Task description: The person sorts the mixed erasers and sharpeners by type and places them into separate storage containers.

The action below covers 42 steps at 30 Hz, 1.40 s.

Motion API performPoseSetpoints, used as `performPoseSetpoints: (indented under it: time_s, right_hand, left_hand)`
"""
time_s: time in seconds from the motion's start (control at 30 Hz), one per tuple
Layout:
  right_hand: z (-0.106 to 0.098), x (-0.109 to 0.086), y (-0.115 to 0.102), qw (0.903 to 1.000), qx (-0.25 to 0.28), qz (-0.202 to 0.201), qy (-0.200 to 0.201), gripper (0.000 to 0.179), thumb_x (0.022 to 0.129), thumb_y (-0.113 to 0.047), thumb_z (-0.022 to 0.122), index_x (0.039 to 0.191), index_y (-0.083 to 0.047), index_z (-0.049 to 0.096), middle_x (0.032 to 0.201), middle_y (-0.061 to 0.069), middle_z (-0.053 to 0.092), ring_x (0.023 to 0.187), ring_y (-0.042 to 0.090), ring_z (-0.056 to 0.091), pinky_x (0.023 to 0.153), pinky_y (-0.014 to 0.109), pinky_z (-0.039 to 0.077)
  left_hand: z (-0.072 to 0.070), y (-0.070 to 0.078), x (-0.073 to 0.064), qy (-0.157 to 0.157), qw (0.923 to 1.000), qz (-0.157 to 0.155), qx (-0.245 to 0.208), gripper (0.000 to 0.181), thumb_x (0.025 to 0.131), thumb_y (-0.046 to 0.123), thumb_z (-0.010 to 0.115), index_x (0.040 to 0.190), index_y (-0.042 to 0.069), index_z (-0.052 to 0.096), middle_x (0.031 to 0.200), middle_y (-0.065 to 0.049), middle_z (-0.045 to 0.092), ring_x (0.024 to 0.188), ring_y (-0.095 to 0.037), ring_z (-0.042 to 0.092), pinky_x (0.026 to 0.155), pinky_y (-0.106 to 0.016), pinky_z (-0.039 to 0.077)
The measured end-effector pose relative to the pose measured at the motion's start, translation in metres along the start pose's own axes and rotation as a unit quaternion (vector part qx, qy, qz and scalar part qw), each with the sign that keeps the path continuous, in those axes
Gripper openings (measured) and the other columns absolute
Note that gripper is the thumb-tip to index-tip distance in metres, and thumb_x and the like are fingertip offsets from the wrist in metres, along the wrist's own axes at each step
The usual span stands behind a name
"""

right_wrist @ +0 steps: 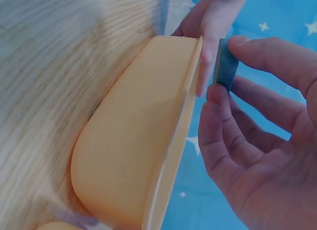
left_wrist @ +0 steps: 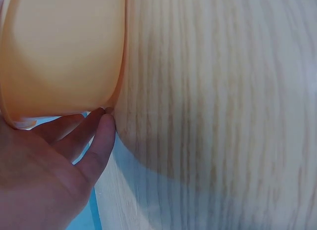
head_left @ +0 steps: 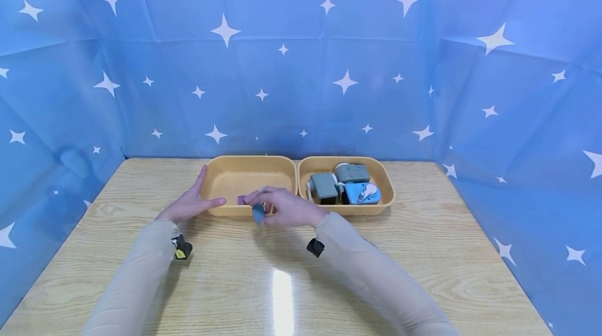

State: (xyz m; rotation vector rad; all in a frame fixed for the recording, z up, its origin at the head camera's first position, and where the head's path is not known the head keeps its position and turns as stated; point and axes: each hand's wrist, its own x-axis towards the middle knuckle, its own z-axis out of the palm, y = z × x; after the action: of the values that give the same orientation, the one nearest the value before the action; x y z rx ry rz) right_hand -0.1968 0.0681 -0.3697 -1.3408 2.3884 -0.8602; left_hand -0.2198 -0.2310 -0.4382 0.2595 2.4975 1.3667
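My right hand [head_left: 287, 208] pinches a small flat blue-grey block [right_wrist: 227, 67] between thumb and fingertips. It holds the block just over the front rim of the left tan tray [head_left: 244, 162]. At that tray's left end is my left hand [head_left: 190, 203], thumb along the front wall and fingers extended against the side. The left wrist view shows its fingertips [left_wrist: 106, 116] touching the outer wall low down, beside the tabletop. A small purple piece [head_left: 242, 200] shows inside the left tray near the front wall, partly hidden by my right fingers.
The right tan tray [head_left: 388, 189] adjoins the left one. It contains two grey boxy pieces [head_left: 324, 188] with white parts and a bright blue box [head_left: 354, 195] with a white crank. A blue star-patterned cloth [head_left: 282, 106] stands behind the wooden table [head_left: 226, 284].
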Motion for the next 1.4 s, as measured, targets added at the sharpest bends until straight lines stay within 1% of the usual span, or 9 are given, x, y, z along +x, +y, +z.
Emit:
performPoseSetpoints:
  time_s: [0.13, 0.3, 0.4, 0.53, 0.63, 0.8, 0.87, 1.13, 1.4]
  right_hand:
    - [-0.002, 0.003, 0.004, 0.9995, 0.021, 0.022, -0.001, 0.052, 0.086, -0.004, 0.073, 0.135, -0.011, 0.058, 0.129, 0.008, 0.056, 0.089, 0.016, 0.058, 0.074, 0.021, 0.050]
    - [-0.005, 0.004, 0.011, 0.9979, 0.043, 0.048, 0.001, 0.048, 0.087, -0.007, 0.073, 0.132, -0.019, 0.062, 0.119, 0.001, 0.058, 0.089, 0.013, 0.056, 0.074, 0.022, 0.051]
    - [-0.007, 0.005, 0.013, 0.9979, 0.044, 0.048, 0.003, 0.045, 0.087, -0.007, 0.072, 0.130, -0.021, 0.064, 0.114, -0.002, 0.058, 0.089, 0.012, 0.055, 0.075, 0.022, 0.051]
    - [-0.010, 0.006, 0.013, 0.9975, 0.046, 0.054, -0.002, 0.044, 0.088, -0.007, 0.071, 0.128, -0.021, 0.064, 0.111, -0.001, 0.057, 0.088, 0.012, 0.056, 0.075, 0.022, 0.051]
    - [-0.012, 0.007, 0.011, 0.9970, 0.045, 0.063, -0.007, 0.043, 0.087, -0.007, 0.072, 0.128, -0.017, 0.065, 0.111, 0.001, 0.057, 0.088, 0.013, 0.057, 0.074, 0.022, 0.051]
    - [-0.016, 0.012, 0.012, 0.9977, 0.007, 0.067, -0.008, 0.042, 0.086, -0.007, 0.073, 0.126, -0.002, 0.062, 0.114, 0.007, 0.059, 0.090, 0.015, 0.060, 0.075, 0.021, 0.051]
    - [-0.018, 0.014, 0.012, 0.9975, -0.001, 0.070, -0.010, 0.043, 0.086, -0.007, 0.073, 0.127, 0.001, 0.061, 0.115, 0.009, 0.059, 0.091, 0.015, 0.061, 0.075, 0.021, 0.051]
    - [-0.024, 0.016, 0.019, 0.9971, 0.011, 0.074, -0.014, 0.042, 0.086, -0.006, 0.072, 0.126, 0.001, 0.061, 0.117, 0.010, 0.059, 0.084, 0.013, 0.060, 0.073, 0.022, 0.050]
    - [-0.028, 0.020, 0.022, 0.9952, 0.021, 0.093, -0.023, 0.044, 0.088, -0.010, 0.071, 0.129, -0.001, 0.059, 0.120, 0.008, 0.060, 0.090, 0.015, 0.060, 0.074, 0.023, 0.050]
  left_hand:
    - [0.000, 0.000, 0.000, -0.001, 1.0000, 0.005, -0.001, 0.118, 0.086, 0.041, 0.072, 0.150, 0.017, -0.024, 0.157, -0.022, -0.015, 0.141, -0.048, 0.000, 0.110, -0.063, 0.007]
    - [0.000, 0.003, -0.001, -0.001, 1.0000, -0.001, 0.000, 0.118, 0.086, 0.042, 0.072, 0.150, 0.018, -0.025, 0.157, -0.023, -0.014, 0.140, -0.049, 0.002, 0.110, -0.064, 0.008]
    - [0.000, 0.005, -0.001, 0.001, 1.0000, -0.005, 0.001, 0.118, 0.085, 0.042, 0.072, 0.150, 0.019, -0.025, 0.157, -0.024, -0.013, 0.140, -0.050, 0.003, 0.110, -0.064, 0.008]
    - [0.000, 0.005, -0.001, 0.001, 1.0000, -0.007, 0.002, 0.118, 0.086, 0.043, 0.072, 0.150, 0.019, -0.025, 0.157, -0.023, -0.014, 0.140, -0.050, 0.003, 0.110, -0.064, 0.008]
    - [0.000, 0.004, 0.000, 0.001, 1.0000, -0.008, 0.003, 0.118, 0.086, 0.042, 0.072, 0.149, 0.019, -0.025, 0.157, -0.023, -0.014, 0.140, -0.050, 0.002, 0.110, -0.064, 0.008]
    - [0.000, 0.003, 0.000, 0.001, 0.9999, -0.010, 0.006, 0.118, 0.085, 0.042, 0.072, 0.150, 0.019, -0.025, 0.157, -0.023, -0.014, 0.140, -0.050, 0.001, 0.109, -0.065, 0.007]
    - [0.000, 0.003, 0.000, 0.001, 0.9999, -0.009, 0.005, 0.119, 0.085, 0.043, 0.072, 0.150, 0.019, -0.024, 0.157, -0.023, -0.014, 0.140, -0.050, 0.001, 0.109, -0.065, 0.007]
    - [0.001, 0.003, -0.001, 0.003, 1.0000, -0.005, 0.005, 0.119, 0.085, 0.042, 0.072, 0.150, 0.017, -0.024, 0.156, -0.024, -0.013, 0.140, -0.050, 0.001, 0.110, -0.064, 0.006]
    - [0.000, 0.003, -0.001, 0.004, 0.9999, -0.008, 0.005, 0.119, 0.085, 0.042, 0.072, 0.150, 0.017, -0.024, 0.157, -0.023, -0.014, 0.140, -0.049, 0.000, 0.110, -0.063, 0.006]
